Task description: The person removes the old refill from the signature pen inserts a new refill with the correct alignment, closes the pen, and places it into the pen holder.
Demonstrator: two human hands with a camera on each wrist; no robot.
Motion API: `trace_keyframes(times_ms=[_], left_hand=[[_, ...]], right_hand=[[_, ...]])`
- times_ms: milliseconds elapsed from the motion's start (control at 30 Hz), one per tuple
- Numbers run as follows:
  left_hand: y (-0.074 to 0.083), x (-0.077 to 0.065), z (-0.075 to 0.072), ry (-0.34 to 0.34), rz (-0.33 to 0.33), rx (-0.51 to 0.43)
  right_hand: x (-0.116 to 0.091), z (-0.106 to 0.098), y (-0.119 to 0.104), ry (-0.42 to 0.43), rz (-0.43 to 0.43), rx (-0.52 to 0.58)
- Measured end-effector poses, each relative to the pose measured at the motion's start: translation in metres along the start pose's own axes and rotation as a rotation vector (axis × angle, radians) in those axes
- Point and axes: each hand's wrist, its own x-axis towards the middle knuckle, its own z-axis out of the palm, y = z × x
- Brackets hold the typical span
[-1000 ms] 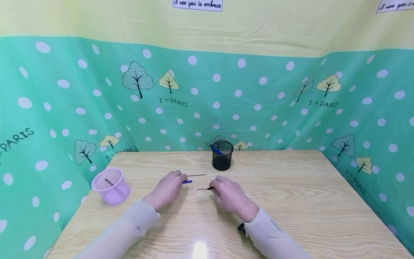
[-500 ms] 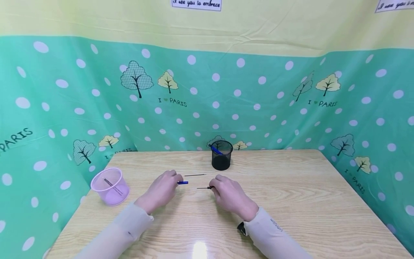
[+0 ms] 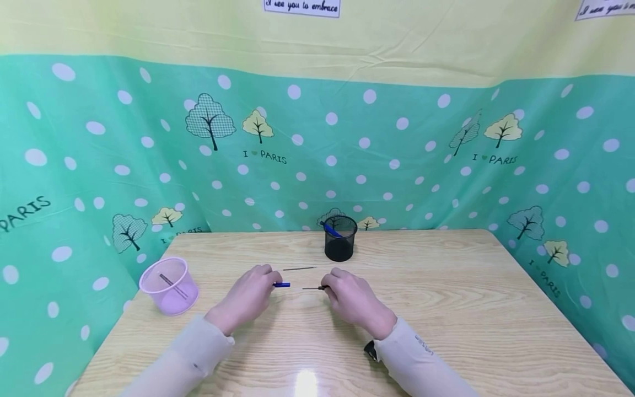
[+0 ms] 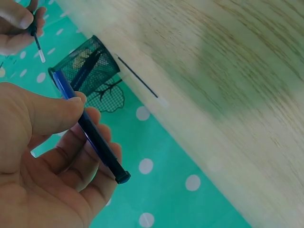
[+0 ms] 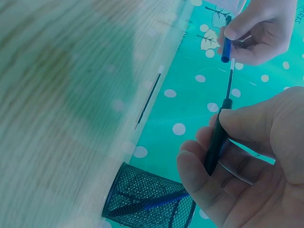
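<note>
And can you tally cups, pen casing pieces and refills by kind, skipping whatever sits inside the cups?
Cups: 2 (pink cup, black cup)
Casing pieces: 2 (blue barrel in left hand, black piece in right hand)
Refills: 2 (loose refill on table, protruding refill in black piece)
Total: 6

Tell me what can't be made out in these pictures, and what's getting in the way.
Head view: most of the black pen section, covered by the right grip.
Head view: one end of the blue barrel, covered by the left grip.
Head view: the lettering on the right sleeve, too small to read.
Head view: the upper-right sign, cut off by the frame's edge.
</note>
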Motion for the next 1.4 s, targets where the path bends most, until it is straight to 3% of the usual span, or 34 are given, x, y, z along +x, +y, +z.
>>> trace_keyframes(times_ms=[433,1400], left_hand=[[0.005,-0.004,-0.002,0.025,0.019,-0.005],[0.013,-0.003,0.001,0.015,0.011,-0.030]], right_hand=[[0.000,-0.001,-0.002,-0.016,0.010,0.005],[0.000,0.000,0.001,-0.016,0.026,0.008]])
